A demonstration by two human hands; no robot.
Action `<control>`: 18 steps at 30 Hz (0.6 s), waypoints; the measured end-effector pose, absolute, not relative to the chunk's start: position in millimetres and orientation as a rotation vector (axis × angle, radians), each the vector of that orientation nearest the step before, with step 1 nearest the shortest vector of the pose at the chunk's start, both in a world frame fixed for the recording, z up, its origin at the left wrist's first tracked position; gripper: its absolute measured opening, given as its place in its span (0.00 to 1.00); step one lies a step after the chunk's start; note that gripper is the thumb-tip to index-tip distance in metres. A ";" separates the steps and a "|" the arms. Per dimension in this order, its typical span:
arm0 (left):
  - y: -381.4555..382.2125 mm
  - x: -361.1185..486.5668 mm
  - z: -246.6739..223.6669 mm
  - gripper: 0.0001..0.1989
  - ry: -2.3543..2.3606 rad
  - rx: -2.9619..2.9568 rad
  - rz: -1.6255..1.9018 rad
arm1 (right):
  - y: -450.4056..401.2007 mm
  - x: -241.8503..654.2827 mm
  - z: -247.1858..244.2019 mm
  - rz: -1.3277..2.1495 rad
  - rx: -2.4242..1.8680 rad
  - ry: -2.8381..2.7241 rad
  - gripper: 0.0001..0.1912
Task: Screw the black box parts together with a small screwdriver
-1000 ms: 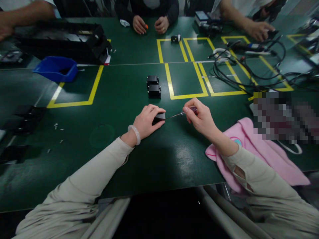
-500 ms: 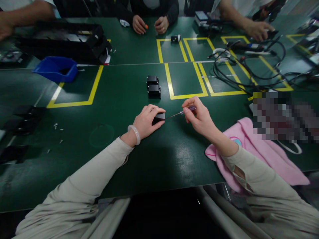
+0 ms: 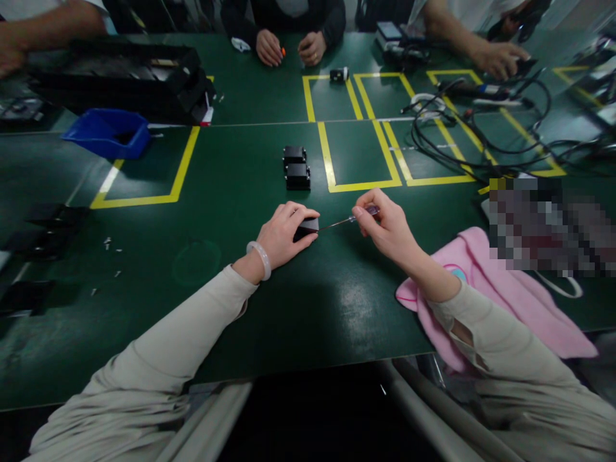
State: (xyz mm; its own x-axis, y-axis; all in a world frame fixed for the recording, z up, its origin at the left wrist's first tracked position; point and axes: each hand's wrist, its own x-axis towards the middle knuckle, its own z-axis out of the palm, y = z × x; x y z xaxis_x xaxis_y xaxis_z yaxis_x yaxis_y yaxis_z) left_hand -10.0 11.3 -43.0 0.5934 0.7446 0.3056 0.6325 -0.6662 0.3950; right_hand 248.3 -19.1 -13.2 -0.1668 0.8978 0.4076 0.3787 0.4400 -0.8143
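Observation:
My left hand (image 3: 287,233) is closed round a small black box-shaped part (image 3: 308,224) on the green table, with fingers over its top and the thumb along its near side. In my right hand (image 3: 382,221) is a screwdriver (image 3: 344,222), its dark handle pinched between thumb and fingers. The thin shaft points left and its tip meets the right end of the black part. What the tip touches is too small to make out. Beyond my hands, two similar black parts (image 3: 297,168) stand one behind the other, with small bright screws at their sides.
Loose screws (image 3: 108,244) lie left, near more black parts (image 3: 36,237). A blue bin (image 3: 110,133) stands before a long black rack (image 3: 120,83). Right are a pink cloth (image 3: 500,295) and tangled cables (image 3: 481,128). Other people's hands (image 3: 291,48) rest across the table (image 3: 240,218).
The fingers of my right hand have shifted slightly around the screwdriver handle. My left hand and the black part stay where they were.

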 end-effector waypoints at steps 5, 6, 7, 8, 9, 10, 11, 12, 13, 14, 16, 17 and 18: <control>11.3 -10.1 -42.6 0.18 1.139 2.580 0.658 | -18.9 248.7 -13.9 0.736 -1.077 -1.754 0.10; 11.4 -10.0 -42.5 0.18 1.142 2.579 0.655 | -18.8 248.8 -13.9 0.736 -1.072 -1.755 0.10; 11.4 -10.0 -42.5 0.18 1.144 2.579 0.652 | -18.8 248.9 -13.8 0.731 -1.070 -1.756 0.10; 11.4 -9.9 -42.5 0.17 1.146 2.578 0.651 | -18.6 249.1 -13.8 0.725 -1.072 -1.759 0.10; 11.4 -9.9 -42.5 0.17 1.146 2.578 0.651 | -18.5 249.2 -13.9 0.720 -1.075 -1.762 0.11; 11.4 -9.9 -42.6 0.17 1.144 2.578 0.653 | -18.4 249.4 -14.2 0.718 -1.078 -1.763 0.11; 11.3 -10.0 -42.7 0.17 1.142 2.579 0.656 | -18.2 249.6 -14.6 0.718 -1.079 -1.764 0.12; 11.3 -10.0 -42.9 0.17 1.140 2.581 0.660 | -18.0 249.7 -15.2 0.718 -1.078 -1.764 0.12; 11.2 -10.0 -43.0 0.17 1.139 2.583 0.664 | -17.8 249.7 -15.9 0.718 -1.074 -1.761 0.11; 11.2 -10.0 -43.1 0.17 1.139 2.585 0.664 | -17.6 249.8 -16.6 0.717 -1.068 -1.755 0.11; 11.1 -9.9 -43.3 0.18 1.140 2.590 0.662 | -17.0 250.0 -17.8 0.717 -1.058 -1.745 0.11; 11.1 -9.9 -43.4 0.18 1.140 2.592 0.662 | -16.7 250.2 -18.1 0.719 -1.056 -1.742 0.11; 11.2 -9.9 -43.6 0.18 1.139 2.592 0.662 | -16.5 250.5 -18.3 0.720 -1.058 -1.743 0.12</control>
State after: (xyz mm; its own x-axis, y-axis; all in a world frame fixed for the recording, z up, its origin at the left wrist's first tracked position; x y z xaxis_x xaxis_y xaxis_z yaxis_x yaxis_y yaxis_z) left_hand -9.9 11.2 -43.6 0.5948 0.7418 0.3099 0.6362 -0.6700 0.3827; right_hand 250.5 -16.5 -18.3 -0.1847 0.8907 0.4153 0.3378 0.4544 -0.8243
